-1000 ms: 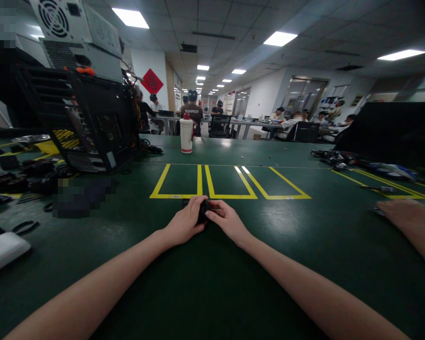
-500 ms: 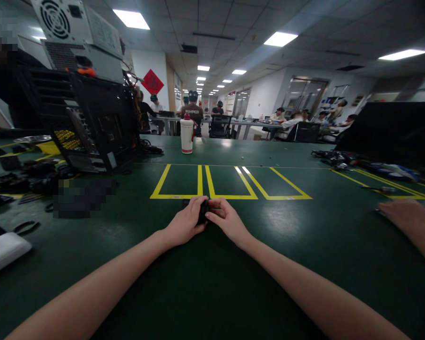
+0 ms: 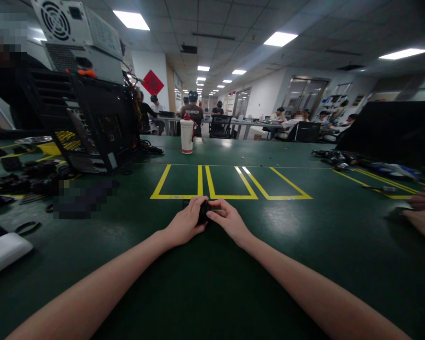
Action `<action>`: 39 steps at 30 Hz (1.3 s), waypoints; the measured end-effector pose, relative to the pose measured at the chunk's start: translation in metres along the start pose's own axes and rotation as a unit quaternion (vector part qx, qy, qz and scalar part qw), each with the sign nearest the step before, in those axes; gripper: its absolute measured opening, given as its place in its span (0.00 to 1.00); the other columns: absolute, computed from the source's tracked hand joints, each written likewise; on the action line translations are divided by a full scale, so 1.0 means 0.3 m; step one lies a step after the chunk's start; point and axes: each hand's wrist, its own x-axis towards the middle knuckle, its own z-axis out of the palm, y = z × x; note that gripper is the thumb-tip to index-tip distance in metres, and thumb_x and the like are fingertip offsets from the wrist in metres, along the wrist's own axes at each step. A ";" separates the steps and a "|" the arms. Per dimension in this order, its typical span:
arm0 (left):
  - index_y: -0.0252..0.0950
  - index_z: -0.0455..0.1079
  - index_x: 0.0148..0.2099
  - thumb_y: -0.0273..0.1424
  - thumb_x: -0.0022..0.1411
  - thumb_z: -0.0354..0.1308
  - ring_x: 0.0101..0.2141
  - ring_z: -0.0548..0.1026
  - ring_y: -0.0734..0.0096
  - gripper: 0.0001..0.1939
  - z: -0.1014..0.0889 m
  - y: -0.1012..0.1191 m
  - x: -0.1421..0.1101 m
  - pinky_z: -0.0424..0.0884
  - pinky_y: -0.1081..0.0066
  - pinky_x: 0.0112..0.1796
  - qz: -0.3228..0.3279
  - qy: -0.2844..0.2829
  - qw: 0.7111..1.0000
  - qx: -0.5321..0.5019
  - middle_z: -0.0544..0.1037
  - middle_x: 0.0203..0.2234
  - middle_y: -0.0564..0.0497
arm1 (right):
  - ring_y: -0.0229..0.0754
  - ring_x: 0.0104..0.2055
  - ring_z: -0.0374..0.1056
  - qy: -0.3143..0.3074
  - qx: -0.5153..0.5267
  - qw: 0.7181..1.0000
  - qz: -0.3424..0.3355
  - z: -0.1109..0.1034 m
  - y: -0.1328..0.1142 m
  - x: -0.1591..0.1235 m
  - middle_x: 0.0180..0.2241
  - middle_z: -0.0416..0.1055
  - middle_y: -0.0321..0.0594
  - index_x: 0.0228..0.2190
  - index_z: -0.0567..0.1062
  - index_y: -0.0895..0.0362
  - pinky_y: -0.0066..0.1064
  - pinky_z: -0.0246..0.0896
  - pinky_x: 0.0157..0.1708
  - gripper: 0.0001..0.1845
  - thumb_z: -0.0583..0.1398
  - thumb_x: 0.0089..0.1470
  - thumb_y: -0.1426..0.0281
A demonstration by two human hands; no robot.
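Note:
Both my hands meet on the green table [image 3: 205,283] just in front of the yellow marked boxes [image 3: 212,182]. My left hand [image 3: 186,222] is curled around a small black object [image 3: 202,212], its fingers wrapped over the top. My right hand [image 3: 228,219] pinches the same black object from the right side with thumb and fingers. The object is mostly hidden between the two hands, so I cannot make out what it is.
An open black computer case [image 3: 92,123] with a power supply on top stands at the left, with black parts scattered before it. A white bottle [image 3: 186,134] stands beyond the yellow boxes. Another person's hands [image 3: 423,212] rest at the right edge. A white device [image 3: 3,250] lies at the near left.
My hands stay on the black object with hardly any movement. The other person's hands at the right have drawn back toward the frame edge.

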 end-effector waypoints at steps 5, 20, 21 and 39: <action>0.41 0.41 0.55 0.27 0.51 0.53 0.47 0.64 0.61 0.33 -0.006 0.006 -0.002 0.65 0.58 0.43 0.002 -0.004 1.000 0.001 0.54 0.51 0.45 | 0.40 0.42 0.64 0.007 0.009 1.000 0.015 -0.002 0.011 0.008 0.41 0.65 0.39 0.40 0.65 0.54 0.37 0.60 0.44 0.18 0.59 0.43 0.69; 0.43 0.40 0.55 0.28 0.51 0.53 0.46 0.64 0.61 0.33 -0.007 0.007 -0.001 0.66 0.58 0.42 -0.002 -0.009 1.000 -0.008 0.53 0.52 0.45 | 0.39 0.42 0.65 0.002 0.018 1.000 0.004 -0.002 -0.003 0.002 0.38 0.66 0.37 0.35 0.67 0.55 0.37 0.60 0.45 0.13 0.59 0.44 0.69; 0.43 0.40 0.55 0.28 0.51 0.53 0.47 0.64 0.60 0.33 -0.008 0.007 -0.001 0.66 0.58 0.42 -0.004 -0.008 1.000 -0.006 0.53 0.51 0.45 | 0.40 0.42 0.65 0.004 0.018 1.000 0.009 -0.002 -0.005 0.003 0.39 0.66 0.37 0.36 0.67 0.54 0.38 0.60 0.45 0.14 0.59 0.44 0.69; 0.42 0.41 0.55 0.27 0.50 0.54 0.47 0.64 0.60 0.33 0.000 0.002 0.001 0.66 0.57 0.42 0.003 0.002 1.000 -0.007 0.54 0.51 0.45 | 0.40 0.44 0.63 0.014 0.011 1.000 0.004 0.005 0.000 0.006 0.39 0.65 0.37 0.36 0.66 0.54 0.37 0.59 0.46 0.14 0.59 0.44 0.70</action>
